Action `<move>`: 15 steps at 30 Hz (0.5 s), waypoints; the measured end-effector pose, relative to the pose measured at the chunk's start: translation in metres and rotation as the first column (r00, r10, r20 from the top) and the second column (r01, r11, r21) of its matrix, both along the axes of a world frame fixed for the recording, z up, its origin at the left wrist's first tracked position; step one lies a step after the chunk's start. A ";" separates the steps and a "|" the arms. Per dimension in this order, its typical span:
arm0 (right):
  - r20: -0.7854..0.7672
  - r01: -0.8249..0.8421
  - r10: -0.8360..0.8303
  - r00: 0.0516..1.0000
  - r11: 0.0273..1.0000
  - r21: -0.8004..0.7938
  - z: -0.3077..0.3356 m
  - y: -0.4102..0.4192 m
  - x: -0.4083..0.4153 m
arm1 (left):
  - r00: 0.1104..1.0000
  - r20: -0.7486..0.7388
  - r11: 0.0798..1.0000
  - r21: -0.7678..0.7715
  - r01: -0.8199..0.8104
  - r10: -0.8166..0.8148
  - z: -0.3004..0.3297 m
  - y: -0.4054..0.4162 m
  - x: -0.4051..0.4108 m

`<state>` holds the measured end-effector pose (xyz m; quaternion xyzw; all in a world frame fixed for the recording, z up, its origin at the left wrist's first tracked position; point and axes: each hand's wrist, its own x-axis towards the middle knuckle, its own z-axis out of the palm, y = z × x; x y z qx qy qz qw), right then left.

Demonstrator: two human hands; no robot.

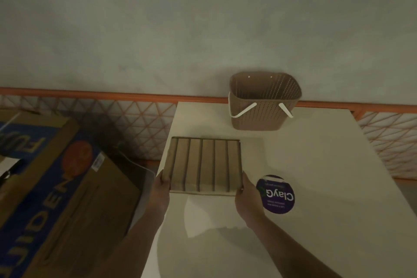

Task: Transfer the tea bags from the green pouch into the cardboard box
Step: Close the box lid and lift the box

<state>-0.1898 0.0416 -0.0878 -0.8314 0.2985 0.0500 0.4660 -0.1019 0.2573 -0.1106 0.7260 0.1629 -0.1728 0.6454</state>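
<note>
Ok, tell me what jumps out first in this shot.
Both hands hold a flat cardboard box with slotted dividers at the table's near left: the left hand at its near-left corner, the right hand at its near-right. Behind it, against the wall, stands a brown perforated basket with white handles. A round purple label lies right of the right hand.

Dim, yellowish light throughout, and the whole view is soft and slightly blurred. Below the fingers (164, 179), soft arm shadows and one pale lit patch cross the counter (316, 165). Straight edges bow toward the frame edges.
</note>
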 end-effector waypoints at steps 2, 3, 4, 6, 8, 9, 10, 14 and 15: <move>-0.009 0.009 -0.008 1.000 1.000 0.011 -0.001 0.005 0.011 | 1.000 -0.017 0.998 -0.058 -0.003 0.002 -0.001 0.005 0.014; -0.014 0.010 -0.010 1.000 1.000 0.023 -0.001 0.007 0.018 | 1.000 0.005 0.996 -0.088 0.001 -0.001 0.000 0.007 0.019; -0.012 0.003 -0.003 1.000 1.000 0.031 -0.001 0.008 0.025 | 0.999 0.033 0.994 -0.110 0.012 -0.008 0.004 0.007 0.023; 0.003 -0.012 0.012 1.000 0.998 0.058 0.001 0.011 0.038 | 0.998 0.060 0.992 -0.116 0.041 -0.034 0.009 0.008 0.032; 0.038 -0.019 0.015 0.999 0.994 0.107 0.002 0.015 0.050 | 0.997 0.072 0.997 -0.069 0.033 -0.028 0.007 0.010 0.044; 0.050 -0.009 0.002 0.999 0.990 0.138 0.002 0.017 0.055 | 0.997 0.075 0.998 -0.057 0.022 -0.018 0.005 0.012 0.051; 0.055 0.006 -0.015 0.998 0.988 0.156 0.002 0.020 0.060 | 0.997 0.071 0.999 -0.051 0.009 -0.005 0.005 0.014 0.056; 0.034 0.052 -0.058 0.998 0.988 0.146 -0.009 0.027 0.075 | 0.993 0.116 1.000 -0.023 0.010 -0.007 -0.001 0.020 0.069; 0.020 0.064 -0.067 0.998 0.987 0.145 -0.012 0.028 0.077 | 0.991 0.131 1.000 -0.020 0.009 -0.007 -0.003 0.020 0.071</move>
